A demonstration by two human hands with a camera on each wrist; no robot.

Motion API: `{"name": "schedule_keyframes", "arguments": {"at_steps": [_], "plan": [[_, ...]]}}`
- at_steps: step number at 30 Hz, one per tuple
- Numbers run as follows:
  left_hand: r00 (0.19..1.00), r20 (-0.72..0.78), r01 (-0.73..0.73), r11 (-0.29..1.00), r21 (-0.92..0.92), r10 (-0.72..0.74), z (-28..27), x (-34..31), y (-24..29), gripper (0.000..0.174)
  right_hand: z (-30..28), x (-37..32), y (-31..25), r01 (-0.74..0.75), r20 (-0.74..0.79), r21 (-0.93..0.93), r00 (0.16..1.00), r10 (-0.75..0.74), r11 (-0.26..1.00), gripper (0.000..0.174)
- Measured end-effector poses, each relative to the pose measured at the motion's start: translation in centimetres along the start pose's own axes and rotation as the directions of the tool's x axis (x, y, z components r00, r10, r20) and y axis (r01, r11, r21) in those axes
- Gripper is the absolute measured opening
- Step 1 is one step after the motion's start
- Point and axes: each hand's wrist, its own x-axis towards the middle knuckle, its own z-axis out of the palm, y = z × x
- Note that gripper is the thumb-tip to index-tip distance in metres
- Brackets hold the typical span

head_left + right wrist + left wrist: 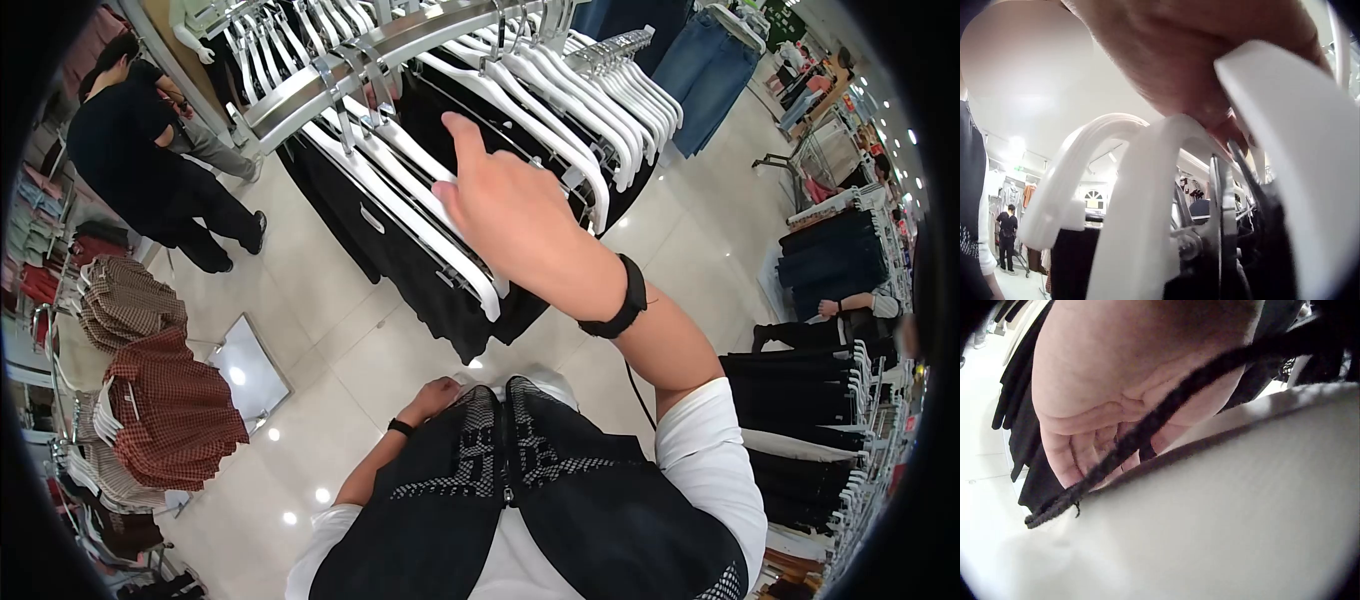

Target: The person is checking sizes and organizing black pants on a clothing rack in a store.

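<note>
My right hand (510, 210) reaches over a row of white hangers (590, 190) on a metal rail. Its index finger points forward and its thumb is spread apart beside a hanger; the other fingers are hidden below. In the right wrist view, the same hand lies against the white hangers (1141, 187), close to their metal clips (1219, 219). Black garments (440, 300) hang from them. Low by the waist, next to the black vest (420, 500), is my left hand (435, 397). Its palm and loosely bent fingers show beside white cloth (1210, 519) in the left wrist view.
The metal rail (300, 115) ends in a square tip. A person in black (130, 150) stands at the left, past a rack with a checked shirt (175, 410). Jeans (710, 75) hang at the far right, and dark garments (790, 400) line the right side.
</note>
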Motion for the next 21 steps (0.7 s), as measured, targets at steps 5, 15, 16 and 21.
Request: {"name": "schedule_keyframes", "arguments": {"at_steps": [5,15,16,21], "plan": [[0.997,-0.02,-0.071,0.997,0.026,0.072,0.3,0.5,-0.6,0.041,-0.2,1.5,1.2,0.058,-0.15,0.058,0.987,-0.048,0.997,0.031],[0.995,-0.054,-0.082,0.996,0.026,0.083,0.5,0.2,-0.1,0.039,-4.3,-2.7,2.3,-0.113,-0.085,0.069,0.989,0.118,0.991,0.031],[0.997,-0.033,-0.069,0.998,0.009,0.07,0.5,0.2,-0.2,0.038,-4.5,-3.3,2.3,-0.121,-0.093,0.052,0.988,0.125,0.991,0.032],[1.0,0.01,0.004,1.0,0.029,-0.005,0.2,0.9,1.3,0.036,-6.1,-5.8,3.7,-0.202,-0.083,0.098,0.974,0.211,0.974,0.029]]}}
